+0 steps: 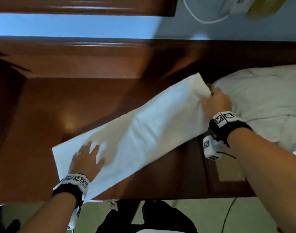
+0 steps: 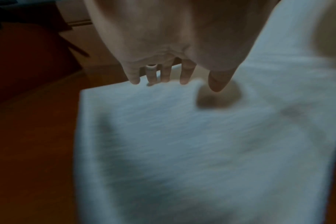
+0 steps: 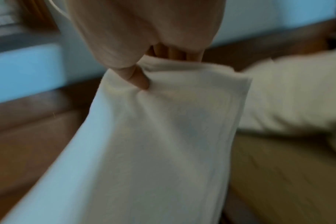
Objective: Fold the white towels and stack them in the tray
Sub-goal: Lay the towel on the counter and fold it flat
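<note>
A long white towel (image 1: 140,130), folded into a narrow strip, lies slantwise on the dark wooden table (image 1: 59,105). My left hand (image 1: 89,158) lies flat with spread fingers (image 2: 183,72) on the towel's (image 2: 182,151) near-left end. My right hand (image 1: 214,102) grips the far-right end, thumb (image 3: 138,80) pinching the towel (image 3: 153,144) against curled fingers and lifting that end off the table. No tray shows in any view.
A heap of loose white towels (image 1: 265,101) lies at the table's right side, just behind my right hand. The table's near edge (image 1: 160,199) runs close to my body. A white cable (image 1: 201,17) lies on the pale floor beyond.
</note>
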Demonstrator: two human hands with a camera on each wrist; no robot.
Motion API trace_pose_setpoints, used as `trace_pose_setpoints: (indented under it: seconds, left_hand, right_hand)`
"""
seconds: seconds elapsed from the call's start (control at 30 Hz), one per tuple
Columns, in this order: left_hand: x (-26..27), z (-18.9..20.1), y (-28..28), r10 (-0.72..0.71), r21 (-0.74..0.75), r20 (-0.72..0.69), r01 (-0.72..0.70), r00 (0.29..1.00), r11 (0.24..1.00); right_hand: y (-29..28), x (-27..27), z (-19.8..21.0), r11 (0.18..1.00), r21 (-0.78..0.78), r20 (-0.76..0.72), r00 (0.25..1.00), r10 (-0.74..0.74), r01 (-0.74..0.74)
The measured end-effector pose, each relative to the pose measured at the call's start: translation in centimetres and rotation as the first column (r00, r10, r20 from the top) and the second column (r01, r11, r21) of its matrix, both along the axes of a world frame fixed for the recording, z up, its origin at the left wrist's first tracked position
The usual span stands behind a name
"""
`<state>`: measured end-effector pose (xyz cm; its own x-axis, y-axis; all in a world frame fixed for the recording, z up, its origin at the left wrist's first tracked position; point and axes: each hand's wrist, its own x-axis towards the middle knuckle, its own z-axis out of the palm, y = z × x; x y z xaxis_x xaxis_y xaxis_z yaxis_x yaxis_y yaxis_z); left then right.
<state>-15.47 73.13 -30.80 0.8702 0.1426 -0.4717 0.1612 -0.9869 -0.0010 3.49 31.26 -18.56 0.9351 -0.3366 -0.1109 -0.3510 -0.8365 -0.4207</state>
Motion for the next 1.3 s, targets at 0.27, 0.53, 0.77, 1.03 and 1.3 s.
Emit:
trace_pose_setpoints:
  seconds: [0.27, 0.53, 0.77, 1.03, 1.3]
  left_hand:
    - [0.8, 0.7, -0.7, 0.024, -0.297, -0.047, -0.037, 0.999, 0.954]
    - [3.7, 4.4, 1.5, 0.03, -0.419, 0.201, 0.058, 0.979, 0.906]
    - [4.7, 2.6, 2.0, -0.579, -0.143, 0.331, 0.646, 0.745, 0.749]
    - [8.0, 0.6, -4.4, -0.864, 0.019, 0.256, 0.891, 0.434, 0.453]
    - [11.5, 5.3, -5.9, -0.723, -0.029, 0.573, 0.891, 0.385, 0.452]
  right_hand:
    - [4.3, 2.7, 5.8, 0.931, -0.316, 0.362, 0.884, 0.295, -0.181]
    - [14.9, -9.8, -2.9, 0.723, -0.449, 0.294, 0.678, 0.674, -0.524]
    - [19.7, -21.6, -12.4, 0.656, -0.364, -0.058, 0.719, 0.693, -0.661]
    - [13.8, -21.8, -13.1, 0.763, -0.398, -0.181, 0.859, 0.479, -0.509]
    - [13.1, -19.1, -9.0, 0.925, -0.353, 0.193, 0.956, 0.221, -0.142]
